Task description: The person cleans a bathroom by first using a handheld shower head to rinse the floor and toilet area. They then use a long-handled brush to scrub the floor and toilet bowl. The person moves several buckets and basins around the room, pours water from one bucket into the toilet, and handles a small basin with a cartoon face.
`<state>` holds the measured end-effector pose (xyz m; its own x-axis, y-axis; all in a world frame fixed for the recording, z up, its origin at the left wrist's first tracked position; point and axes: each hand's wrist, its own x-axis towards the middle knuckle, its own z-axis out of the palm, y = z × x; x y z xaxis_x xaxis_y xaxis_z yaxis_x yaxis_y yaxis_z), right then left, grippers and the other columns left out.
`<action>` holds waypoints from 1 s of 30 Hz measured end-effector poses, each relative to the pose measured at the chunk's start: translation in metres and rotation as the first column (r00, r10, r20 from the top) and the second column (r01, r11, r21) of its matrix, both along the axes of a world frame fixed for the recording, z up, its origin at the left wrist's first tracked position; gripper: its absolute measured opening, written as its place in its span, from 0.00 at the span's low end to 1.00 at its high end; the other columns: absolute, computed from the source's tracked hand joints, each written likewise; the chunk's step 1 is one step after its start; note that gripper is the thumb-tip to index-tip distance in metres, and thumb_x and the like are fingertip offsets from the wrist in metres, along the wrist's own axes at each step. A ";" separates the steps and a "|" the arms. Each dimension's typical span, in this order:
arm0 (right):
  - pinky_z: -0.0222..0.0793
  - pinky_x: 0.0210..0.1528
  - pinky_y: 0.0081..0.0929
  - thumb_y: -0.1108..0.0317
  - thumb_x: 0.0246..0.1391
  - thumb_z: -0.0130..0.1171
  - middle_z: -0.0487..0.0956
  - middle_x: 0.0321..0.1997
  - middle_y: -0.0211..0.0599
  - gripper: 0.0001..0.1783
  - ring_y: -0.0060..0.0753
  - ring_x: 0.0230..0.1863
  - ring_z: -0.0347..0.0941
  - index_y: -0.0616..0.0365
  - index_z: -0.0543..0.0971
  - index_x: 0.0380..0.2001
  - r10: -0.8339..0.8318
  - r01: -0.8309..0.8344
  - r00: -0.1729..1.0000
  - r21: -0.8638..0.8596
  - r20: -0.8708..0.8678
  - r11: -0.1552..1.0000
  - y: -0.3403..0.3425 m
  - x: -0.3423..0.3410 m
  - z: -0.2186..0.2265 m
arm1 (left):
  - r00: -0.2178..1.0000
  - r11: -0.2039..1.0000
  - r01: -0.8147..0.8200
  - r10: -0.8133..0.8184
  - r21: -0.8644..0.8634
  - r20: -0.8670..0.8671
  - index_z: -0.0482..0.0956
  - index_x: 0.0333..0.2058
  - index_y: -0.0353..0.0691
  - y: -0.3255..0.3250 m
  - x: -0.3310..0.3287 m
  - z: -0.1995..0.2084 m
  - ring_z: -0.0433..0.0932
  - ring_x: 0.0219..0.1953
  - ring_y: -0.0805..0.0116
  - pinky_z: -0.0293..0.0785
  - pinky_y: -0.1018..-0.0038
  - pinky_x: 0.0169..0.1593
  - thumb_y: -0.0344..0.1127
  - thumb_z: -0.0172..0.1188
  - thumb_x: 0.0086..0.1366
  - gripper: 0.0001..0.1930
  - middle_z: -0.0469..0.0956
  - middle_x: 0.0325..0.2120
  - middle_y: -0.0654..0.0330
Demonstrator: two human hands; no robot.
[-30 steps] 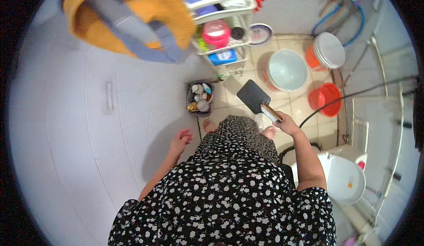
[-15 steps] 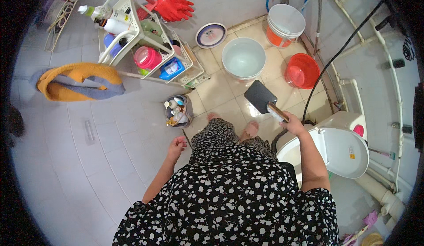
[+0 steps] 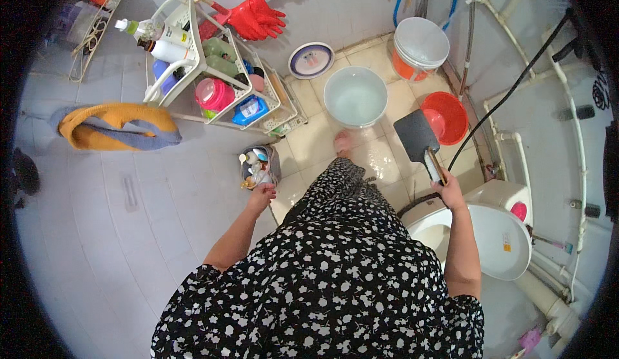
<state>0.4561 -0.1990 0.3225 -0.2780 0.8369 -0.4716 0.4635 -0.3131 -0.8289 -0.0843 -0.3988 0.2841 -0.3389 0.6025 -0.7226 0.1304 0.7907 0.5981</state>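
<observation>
My right hand [image 3: 451, 191] is closed around a scrubbing brush [image 3: 436, 167] with a wooden back and white bristles. A dark grey flat panel [image 3: 415, 134] with rounded corners extends from the same hand, beyond the brush; how it is gripped is hidden. It hangs over the floor and overlaps the edge of a red basin [image 3: 446, 119]. My left hand [image 3: 262, 195] holds nothing visible, its fingers loosely curled. It is nearest to a grey caddy [image 3: 269, 162] of small bottles. Ahead of me stands a white bucket [image 3: 356, 78] with clear water in it.
A white shelf cart [image 3: 193, 69] with bottles stands at the left, red rubber gloves [image 3: 258, 18] hanging beside it. An oval dish [image 3: 311, 60] leans by the wall. At the right are a white-and-orange bucket [image 3: 419, 39], a black hose [image 3: 516, 78] and a toilet with raised lid [image 3: 503, 239].
My right hand has moved right with the brush and panel, bringing the panel over the red basin's edge. My left hand has risen toward the caddy. One foot has stepped forward toward the water bucket.
</observation>
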 end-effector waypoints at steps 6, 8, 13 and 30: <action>0.59 0.48 0.21 0.73 0.45 0.59 0.73 0.40 0.31 0.26 0.24 0.42 0.65 0.62 0.67 0.49 -0.107 0.108 0.994 -0.052 0.015 0.993 0.042 -0.011 -0.001 | 0.997 0.999 0.033 -0.035 0.024 0.070 0.68 0.42 0.37 0.070 -0.020 -0.019 0.73 0.29 0.73 0.69 0.77 0.31 0.25 0.45 0.55 0.14 0.73 0.29 0.62; 0.59 0.48 0.21 0.73 0.45 0.60 0.72 0.40 0.30 0.26 0.24 0.42 0.65 0.61 0.68 0.50 -0.178 0.177 0.984 -0.088 -0.003 0.980 0.054 -0.021 -0.006 | 0.985 0.984 0.170 -0.171 0.049 0.029 0.68 0.44 0.36 0.088 -0.026 -0.012 0.73 0.30 0.72 0.70 0.77 0.32 0.25 0.45 0.55 0.15 0.74 0.30 0.61; 0.60 0.45 0.19 0.74 0.46 0.59 0.71 0.37 0.24 0.24 0.20 0.38 0.64 0.62 0.67 0.49 -0.266 0.242 0.953 -0.164 -0.146 0.956 0.090 -0.058 -0.006 | 0.970 0.979 0.198 -0.190 -0.041 0.150 0.70 0.44 0.37 0.137 -0.074 -0.023 0.73 0.33 0.73 0.70 0.77 0.35 0.27 0.50 0.55 0.16 0.74 0.32 0.61; 0.60 0.46 0.19 0.73 0.46 0.59 0.74 0.38 0.28 0.23 0.21 0.39 0.66 0.61 0.68 0.48 -0.268 0.253 0.946 -0.104 -0.179 0.962 0.149 -0.046 0.005 | 0.942 0.946 0.227 -0.274 0.233 0.195 0.68 0.46 0.37 0.265 0.011 0.054 0.72 0.36 0.74 0.67 0.80 0.39 0.26 0.45 0.59 0.15 0.72 0.35 0.63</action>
<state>0.4098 -0.0503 0.3271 -0.1457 0.8546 -0.4984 0.1934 -0.4694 -0.8615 -0.0732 -0.1340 0.3380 -0.0032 0.7891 -0.6142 0.1536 0.6073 0.7795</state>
